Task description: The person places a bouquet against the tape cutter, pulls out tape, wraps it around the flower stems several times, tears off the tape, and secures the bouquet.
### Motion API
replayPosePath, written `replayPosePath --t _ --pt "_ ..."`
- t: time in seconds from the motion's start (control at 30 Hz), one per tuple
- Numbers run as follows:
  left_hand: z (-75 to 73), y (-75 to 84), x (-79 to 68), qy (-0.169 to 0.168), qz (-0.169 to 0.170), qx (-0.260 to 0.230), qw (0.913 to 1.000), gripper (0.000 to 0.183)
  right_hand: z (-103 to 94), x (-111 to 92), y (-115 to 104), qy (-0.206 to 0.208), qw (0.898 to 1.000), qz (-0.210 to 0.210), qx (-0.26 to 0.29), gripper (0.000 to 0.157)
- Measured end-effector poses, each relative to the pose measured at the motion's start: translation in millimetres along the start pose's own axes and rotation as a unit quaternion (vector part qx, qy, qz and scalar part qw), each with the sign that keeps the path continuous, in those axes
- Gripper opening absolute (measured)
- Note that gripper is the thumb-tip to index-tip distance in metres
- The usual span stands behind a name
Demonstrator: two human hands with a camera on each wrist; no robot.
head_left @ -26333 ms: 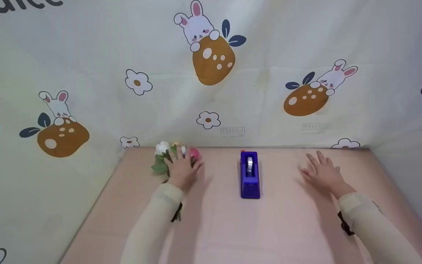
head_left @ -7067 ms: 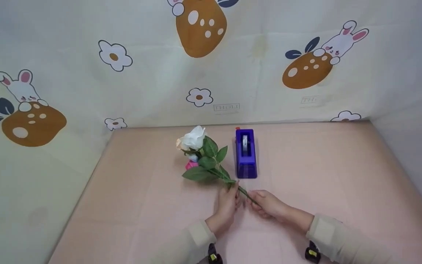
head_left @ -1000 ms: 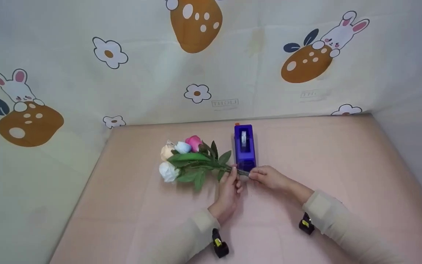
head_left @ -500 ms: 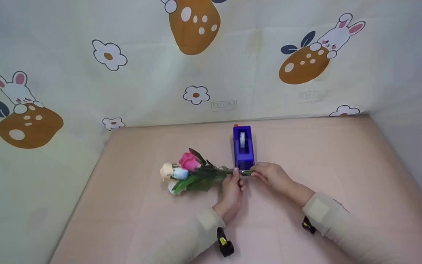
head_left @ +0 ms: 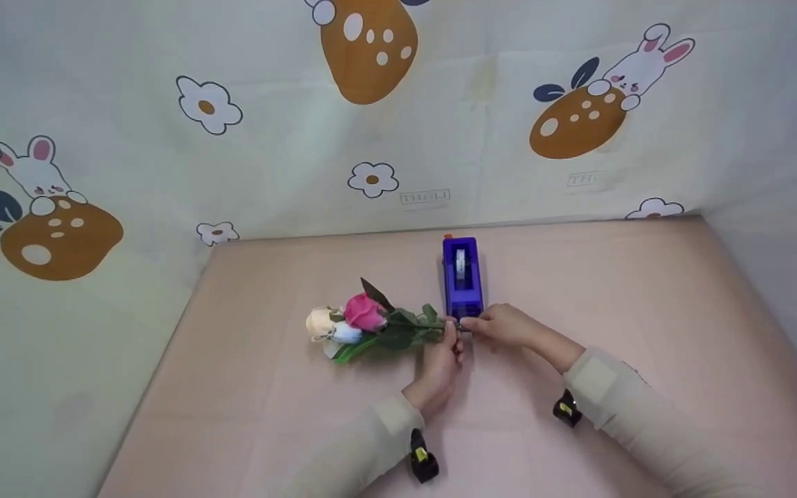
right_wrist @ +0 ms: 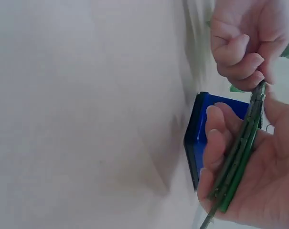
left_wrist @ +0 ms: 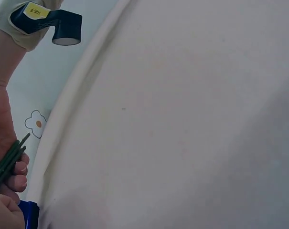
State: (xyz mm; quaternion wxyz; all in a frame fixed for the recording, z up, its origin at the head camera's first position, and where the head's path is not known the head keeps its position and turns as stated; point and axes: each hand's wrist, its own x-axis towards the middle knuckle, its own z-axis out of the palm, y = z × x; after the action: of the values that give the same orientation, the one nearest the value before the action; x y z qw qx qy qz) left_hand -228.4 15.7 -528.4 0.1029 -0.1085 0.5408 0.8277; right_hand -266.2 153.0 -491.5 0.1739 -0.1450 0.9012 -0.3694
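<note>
My left hand [head_left: 440, 363] grips a bunch of artificial roses by the stems, close in front of a purple-blue tape dispenser [head_left: 468, 299]. The flower heads point left: a pink rose [head_left: 364, 312], a cream one [head_left: 318, 324], a pale blue one [head_left: 346, 333] and a mostly hidden white one. My right hand [head_left: 506, 325] pinches the stems just right of the left fingers. In the right wrist view, the green stems [right_wrist: 237, 167] run across the right palm, its fingers loosely curled around them, with a shiny band near the thumb. The left wrist view shows the stem ends [left_wrist: 10, 160].
A pinkish cloth covers the table [head_left: 288, 415]. Behind it hangs a pale curtain [head_left: 288, 187] printed with rabbits and flowers. Small black cameras sit on both wrists, including the left wrist camera [head_left: 423, 458].
Over the last second the bunch has rolled, bringing the pink rose nearer and the white one underneath. The right hand has shifted slightly left. Long before, the flowers lay at the back left.
</note>
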Motion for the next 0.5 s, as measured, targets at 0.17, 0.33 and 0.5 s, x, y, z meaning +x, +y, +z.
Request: replayPosePath --t 0.17,0.33,0.5 --pt "-1.3 -1.0 1.5 -0.013 -0.002 -0.001 0.9999 0.015 -0.8 3.8 5.4 0.002 0.999 -0.046 0.006 0.05" --pt "0.4 4.6 1.0 -0.023 0.003 -0.027 0.9994 0.012 -2.5 4.0 2.6 0.018 0.999 -0.031 0.024 0.047" --pt "4.1 8.8 1.2 -0.031 0.016 -0.057 0.9978 0.014 -7.4 3.8 -2.5 0.027 0.998 0.003 0.055 0.048"
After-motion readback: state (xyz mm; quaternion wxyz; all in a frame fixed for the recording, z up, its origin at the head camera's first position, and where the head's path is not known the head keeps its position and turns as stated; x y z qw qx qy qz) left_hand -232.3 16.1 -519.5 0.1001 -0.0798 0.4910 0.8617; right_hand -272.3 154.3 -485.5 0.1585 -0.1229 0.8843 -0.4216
